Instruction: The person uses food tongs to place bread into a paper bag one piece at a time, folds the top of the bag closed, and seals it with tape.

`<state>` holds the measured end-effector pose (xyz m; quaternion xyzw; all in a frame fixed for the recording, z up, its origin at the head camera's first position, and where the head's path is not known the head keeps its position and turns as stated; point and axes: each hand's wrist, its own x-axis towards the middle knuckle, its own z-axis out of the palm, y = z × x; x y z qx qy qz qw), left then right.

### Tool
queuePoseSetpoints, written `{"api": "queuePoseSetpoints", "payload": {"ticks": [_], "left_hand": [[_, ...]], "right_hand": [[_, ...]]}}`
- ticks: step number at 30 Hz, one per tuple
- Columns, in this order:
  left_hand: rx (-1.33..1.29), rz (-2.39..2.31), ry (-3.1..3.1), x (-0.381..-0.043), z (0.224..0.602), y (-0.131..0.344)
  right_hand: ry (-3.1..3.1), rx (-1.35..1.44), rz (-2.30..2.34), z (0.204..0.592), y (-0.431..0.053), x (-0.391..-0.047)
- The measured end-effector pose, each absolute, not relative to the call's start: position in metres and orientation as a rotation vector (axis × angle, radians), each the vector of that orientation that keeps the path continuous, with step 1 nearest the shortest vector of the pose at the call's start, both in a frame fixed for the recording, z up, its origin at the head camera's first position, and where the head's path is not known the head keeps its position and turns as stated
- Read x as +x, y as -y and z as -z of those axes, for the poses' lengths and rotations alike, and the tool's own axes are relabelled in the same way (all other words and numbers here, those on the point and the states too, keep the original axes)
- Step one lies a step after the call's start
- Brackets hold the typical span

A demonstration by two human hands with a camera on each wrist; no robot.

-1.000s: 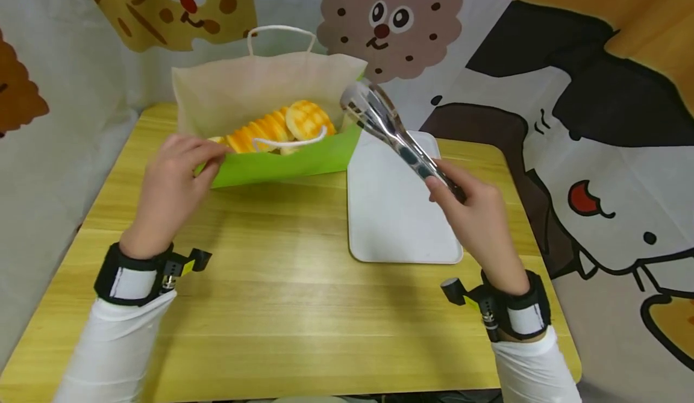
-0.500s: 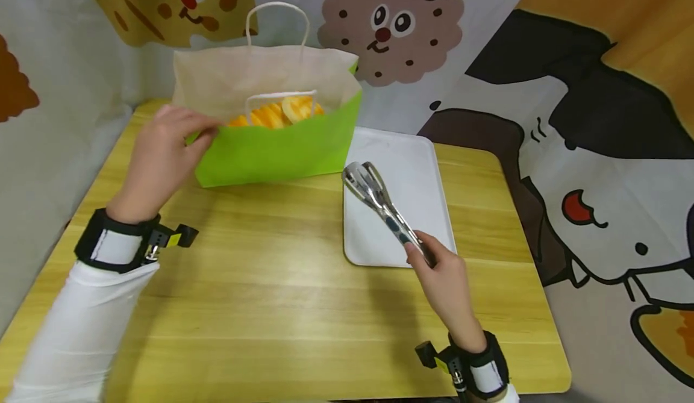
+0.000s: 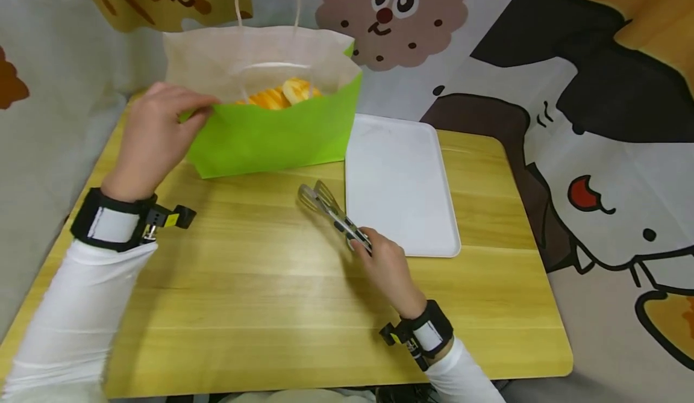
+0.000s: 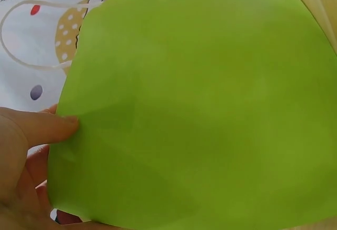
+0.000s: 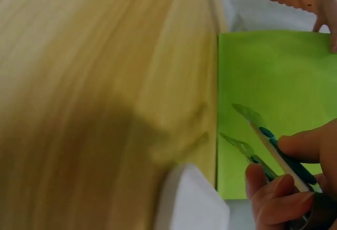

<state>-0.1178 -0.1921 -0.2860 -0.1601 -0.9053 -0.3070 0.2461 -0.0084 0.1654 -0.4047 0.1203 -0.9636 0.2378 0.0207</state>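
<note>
A green paper bag (image 3: 276, 135) with white handles stands at the back of the wooden table (image 3: 260, 294), with orange buns (image 3: 279, 96) inside. My left hand (image 3: 157, 132) pinches the bag's front left rim; the left wrist view shows the thumb (image 4: 50, 127) on the green paper (image 4: 200, 103). My right hand (image 3: 382, 264) grips the handle of metal tongs (image 3: 331, 210) low over the table, just left of the white tray (image 3: 401, 186). In the right wrist view the tongs (image 5: 253, 135) point toward the bag (image 5: 274, 82).
The white tray lies bare to the right of the bag. Cartoon-printed cloth walls (image 3: 542, 90) enclose the table at the back, left and right. The table's near edge runs close to my sleeves.
My right hand has brought the tongs down from above the bag, across the tray, to the table left of it. The left hand has lifted the bag's rim upright.
</note>
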Motion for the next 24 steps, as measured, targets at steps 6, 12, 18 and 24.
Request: {"api": "queuePoseSetpoints", "payload": {"ticks": [6, 12, 18, 24], "left_hand": [[-0.435, 0.836, 2.484, -0.12, 0.287, 0.194], [-0.415, 0.849, 2.488, -0.118, 0.289, 0.192], [-0.433, 0.844, 2.471, -0.118, 0.289, 0.19], [-0.425, 0.834, 2.462, -0.114, 0.289, 0.193]], "right_hand": [[2.983, 0.348, -0.732, 0.421, -0.156, -0.005], [3.019, 0.341, -0.581, 0.43, -0.151, -0.002], [3.047, 0.318, -0.495, 0.438, -0.148, 0.001], [3.041, 0.423, -0.323, 0.443, -0.144, 0.003]]}}
